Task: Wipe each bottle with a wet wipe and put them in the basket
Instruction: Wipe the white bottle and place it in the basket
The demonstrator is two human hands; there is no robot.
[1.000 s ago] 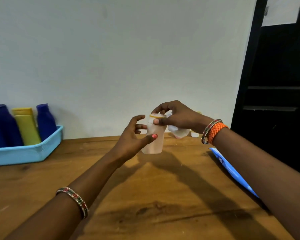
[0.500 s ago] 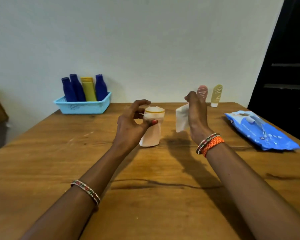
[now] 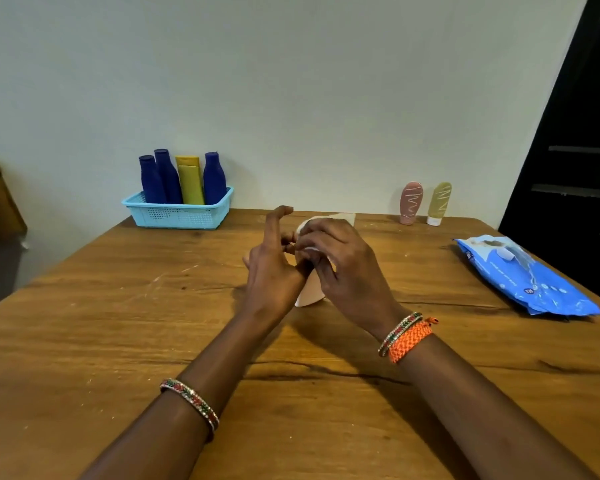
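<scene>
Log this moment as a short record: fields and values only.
surface: wooden table
basket: light blue, far left, holding three dark blue bottles and one yellow bottle
left hand: beside the pale bottle, fingers spread
right hand: pressing a white wipe on that bottle
waiting: pink tube and olive tube, upright at the far edge
wipes pack: blue, lying at right

We see a wood table (image 3: 118,341), matt w/ scratches & a crack. Basket (image 3: 177,216) looks like perforated plastic; wipes pack (image 3: 534,282) is glossy plastic film. Bottles (image 3: 168,178) look smooth, matt plastic.
</scene>
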